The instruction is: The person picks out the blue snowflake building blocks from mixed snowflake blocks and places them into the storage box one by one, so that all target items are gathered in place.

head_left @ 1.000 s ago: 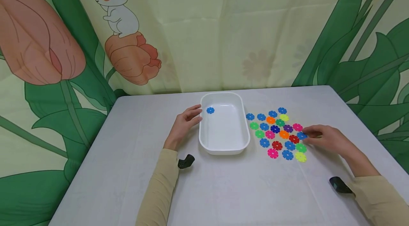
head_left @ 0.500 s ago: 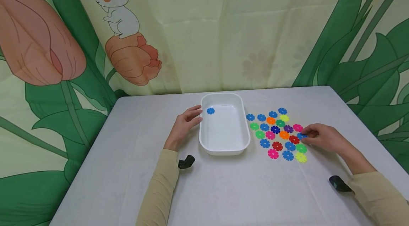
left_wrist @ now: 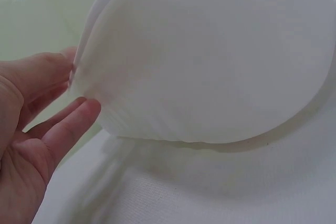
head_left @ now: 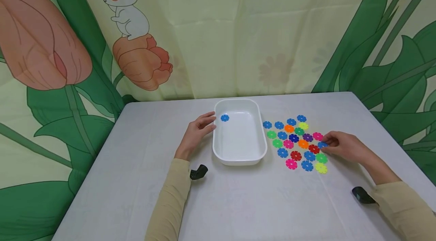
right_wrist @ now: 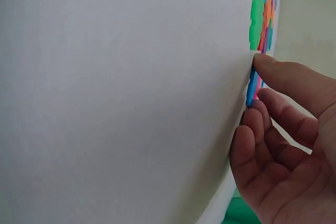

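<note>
A white plastic tray [head_left: 240, 140] stands mid-table, with one blue notched disc [head_left: 225, 118] lying inside it near the far left. My left hand [head_left: 196, 135] touches the tray's left side, its fingers nearly straight; the left wrist view shows the fingertips [left_wrist: 90, 109] against the outer wall. On the right, my right hand [head_left: 349, 148] pinches a blue snowflake disc [head_left: 321, 145] at the right edge of a spread of discs. In the right wrist view, thumb and fingers meet that blue disc's edge [right_wrist: 252, 88], which is still at table level.
Several flat notched discs in blue, green, pink, orange, red, purple and yellow, such as an orange disc [head_left: 303, 143], lie right of the tray. A white cloth [head_left: 259, 203] covers the table. Behind it hangs a printed curtain [head_left: 211, 44].
My right hand has shifted very slightly at the blue disc on the right edge. The left hand, the tray and the other discs stay in place.
</note>
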`<state>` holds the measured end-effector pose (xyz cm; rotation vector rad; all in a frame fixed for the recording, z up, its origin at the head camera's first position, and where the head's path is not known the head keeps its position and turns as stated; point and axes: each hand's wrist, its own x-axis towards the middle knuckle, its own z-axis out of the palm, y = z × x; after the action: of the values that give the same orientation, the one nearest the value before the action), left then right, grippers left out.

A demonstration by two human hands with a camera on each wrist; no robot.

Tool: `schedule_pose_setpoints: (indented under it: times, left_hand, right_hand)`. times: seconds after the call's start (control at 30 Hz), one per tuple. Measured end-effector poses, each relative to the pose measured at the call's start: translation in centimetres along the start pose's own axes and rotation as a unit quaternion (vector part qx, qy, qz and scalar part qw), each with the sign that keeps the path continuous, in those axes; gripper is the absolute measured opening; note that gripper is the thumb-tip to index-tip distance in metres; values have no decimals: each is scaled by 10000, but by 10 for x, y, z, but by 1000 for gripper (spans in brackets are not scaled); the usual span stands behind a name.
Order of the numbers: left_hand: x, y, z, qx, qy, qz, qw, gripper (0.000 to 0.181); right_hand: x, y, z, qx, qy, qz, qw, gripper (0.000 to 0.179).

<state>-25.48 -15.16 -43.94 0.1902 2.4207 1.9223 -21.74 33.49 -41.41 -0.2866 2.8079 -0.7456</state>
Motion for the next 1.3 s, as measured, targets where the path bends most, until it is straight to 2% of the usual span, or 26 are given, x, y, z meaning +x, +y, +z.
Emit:
schedule_pose_setpoints:
  times: [0.57,0.9,1.3]
  left_hand:
    - [0,1,0,27,9,36,10000,37]
    - [0,1,1,49,25,25,10000,37]
    - [-1,2,1,35,16,-33,10000,35]
  right_hand:
    - [-5,6,-7,-97,-132,-10,9999,45]
    - [-5,2,-6,-288,-45,-339,9990,41]
    - [-7,-2,-6,-516,-36,-298,9982,42]
